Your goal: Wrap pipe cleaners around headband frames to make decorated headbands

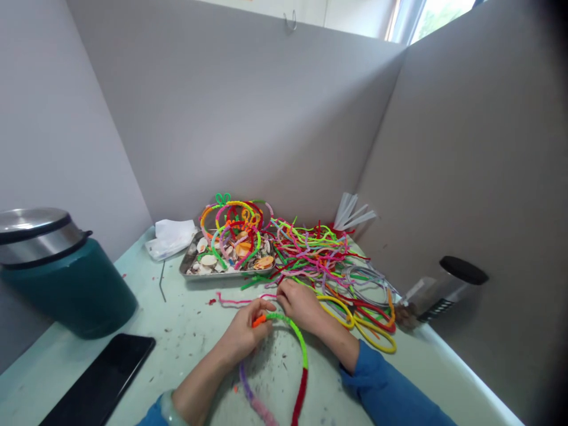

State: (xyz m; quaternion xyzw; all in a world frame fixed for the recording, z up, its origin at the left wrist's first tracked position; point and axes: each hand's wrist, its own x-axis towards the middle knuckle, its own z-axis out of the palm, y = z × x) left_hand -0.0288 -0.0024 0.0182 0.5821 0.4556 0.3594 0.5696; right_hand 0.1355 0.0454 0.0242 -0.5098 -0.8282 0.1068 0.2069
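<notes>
My left hand [251,328] is closed around the top of a headband [303,340] wrapped in fuzzy pipe cleaner, in orange, green, dark red, pink and purple sections. The headband's lower ends run out of the bottom of the view. Just to the right, my right hand [302,303] has its fingers pinched together on a pink pipe cleaner [237,303]. This strand stretches leftward behind my left fingers, and its far tip is bent up. Part of it is hidden between the hands.
Behind the hands sits a metal tray [208,276] of shells and wrapped headbands. Loose pipe cleaners [315,242] pile beside it, near white sticks [348,212]. A phone [102,378] and teal flask [71,290] stand left; a black-lidded jar [444,290] is right. Grey panels enclose the table.
</notes>
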